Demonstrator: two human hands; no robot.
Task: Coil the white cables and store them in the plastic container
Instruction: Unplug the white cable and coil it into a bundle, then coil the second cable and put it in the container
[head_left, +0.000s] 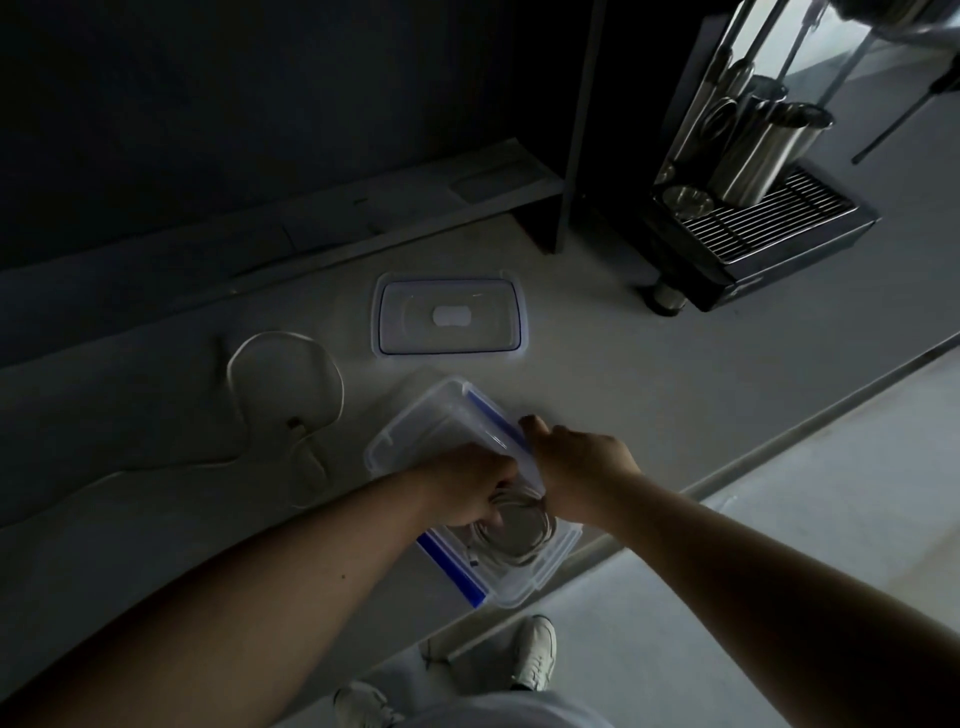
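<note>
While the left hand is closing round a coiled cable and pressing it into the plastic container, the right hand is gripping the container's rim; a loose white cable is lying on the surface left of the container, nearer the left hand.

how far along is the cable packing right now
One coiled cable already sits in the plastic container. The left hand is pressing it down while the right hand steadies the rim. Left: the loose white cable on the counter, and the lid is off.
</note>
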